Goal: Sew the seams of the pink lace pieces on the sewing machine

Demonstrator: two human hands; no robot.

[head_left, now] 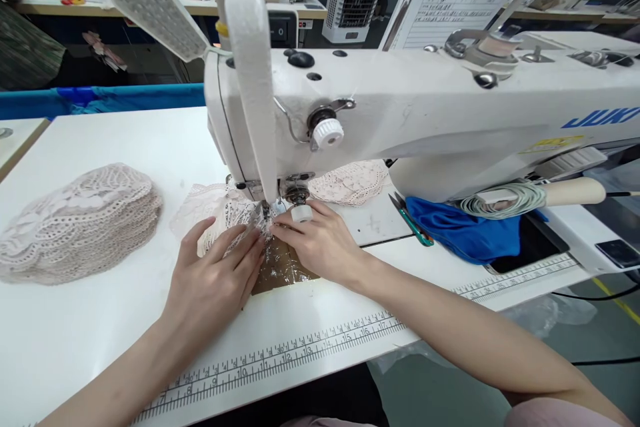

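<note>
A white sewing machine (350, 93) stands over the table, its needle area close to my fingertips. My left hand (210, 273) lies with stretched fingers on a pale lace piece (207, 200), just left of the presser foot (267, 209). My right hand (325, 237) is on the other side of the foot, its fingers drawn together at the lace edge; the fingertips are partly hidden by the machine. Beneath the hands is a brown plate under clear film (283, 263). Behind the needle lies more pale lace (350, 182).
A thick stack of lace pieces (85, 223) sits at the left. To the right are green-handled thread snips (411, 220), a blue cloth (465, 230) on a dark flat object, and a coil of cord (503, 200). A printed ruler (285, 353) runs along the front edge.
</note>
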